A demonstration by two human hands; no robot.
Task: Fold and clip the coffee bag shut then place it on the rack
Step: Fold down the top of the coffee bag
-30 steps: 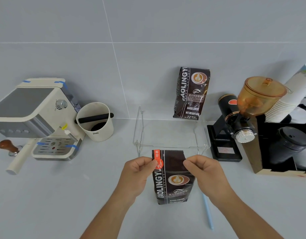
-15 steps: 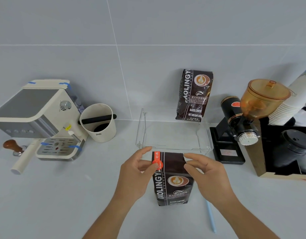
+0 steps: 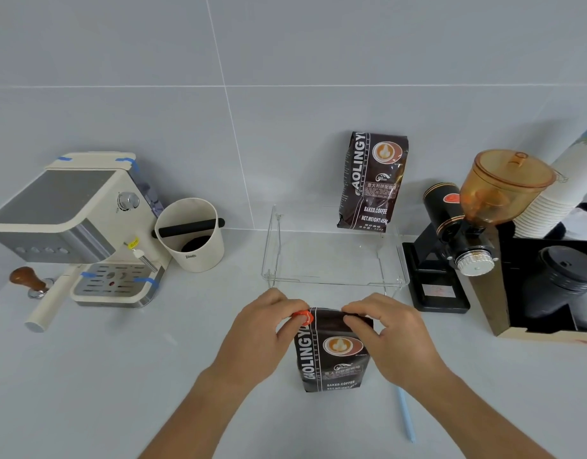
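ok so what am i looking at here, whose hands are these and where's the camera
There is no machine here: a person works with bare hands, and the single camera sits on their head, looking forward and down. The left hand and right hand pinch the top of a dark coffee bag standing on the grey counter, folding it over. A clear rack stands just behind it, with a second bag at its back. Left are an espresso machine and a cream tub; right is a grinder. A pale blue stick, possibly the clip, lies by the right arm.
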